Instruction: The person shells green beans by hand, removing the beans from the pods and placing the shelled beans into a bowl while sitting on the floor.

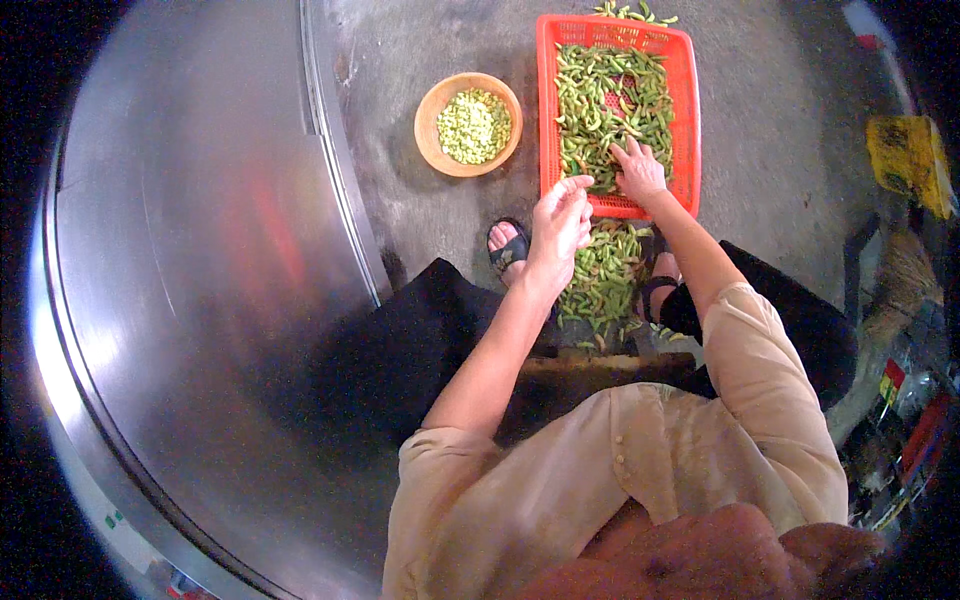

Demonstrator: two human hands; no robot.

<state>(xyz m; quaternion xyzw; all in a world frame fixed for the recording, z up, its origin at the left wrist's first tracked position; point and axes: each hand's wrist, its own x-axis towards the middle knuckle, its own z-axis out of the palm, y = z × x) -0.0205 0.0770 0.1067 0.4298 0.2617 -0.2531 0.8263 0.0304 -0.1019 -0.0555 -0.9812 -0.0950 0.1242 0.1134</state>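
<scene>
A red plastic basket (694, 127) with slotted walls stands on the floor, holding many green bean pods (592, 90). My right hand (641, 172) reaches inside it, fingers spread on the pods near its front right; whether a pod is under the fingertips cannot be told. My left hand (562, 217) is raised by the basket's front left corner, fingers curled, thumb and forefinger close together; what may lie between them is hidden. To the left, a round tan bowl (427, 124) contains shelled pale green beans (474, 126). More pods or hulls (604, 285) lie heaped on the floor between my feet.
A large shiny metal surface (225, 187) fills the left side. My sandalled feet (508, 244) flank the floor heap. At right are a yellow object (907, 161) and a straw broom (904, 277). A few pods (637, 12) lie beyond the basket.
</scene>
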